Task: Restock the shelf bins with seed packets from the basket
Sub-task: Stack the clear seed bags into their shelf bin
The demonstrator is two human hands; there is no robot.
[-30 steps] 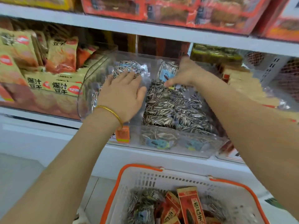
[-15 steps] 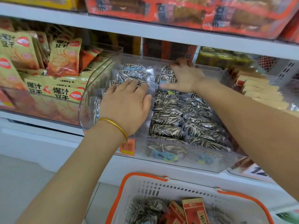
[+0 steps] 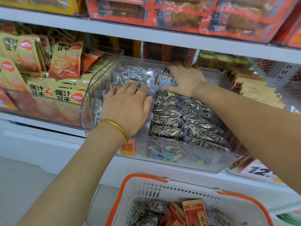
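While the basket (image 3: 146,190) sits nearest at six o'clock, cut off by the bottom edge, I can see loose seed packets (image 3: 146,211) and a few red packets (image 3: 193,212) lying in it, so I'd judge the restocking part done. Just beyond, the clear bin (image 3: 179,162) on the shelf is packed with striped rows (image 3: 171,118) of the same seeds. The left hand (image 3: 127,108), a gold bangle (image 3: 114,126) at its wrist, lies flat with straight fingers pressing the row at nine o'clock in the bin. The right hand (image 3: 185,79), at one o'clock, is spread over the rear packets and grasps nothing I can make out. Its fingertips merge with the back wall, so I cannot tell if they hook over it. With the bin this full, the slick film could spring up on release and slide over the front lip. What lies under either palm is hidden, and the blue labels are too blurred to read. Farther off, yellow snack bags (image 3: 65,95) sit at ten o'clock and red boxes (image 3: 179,18) at twelve.
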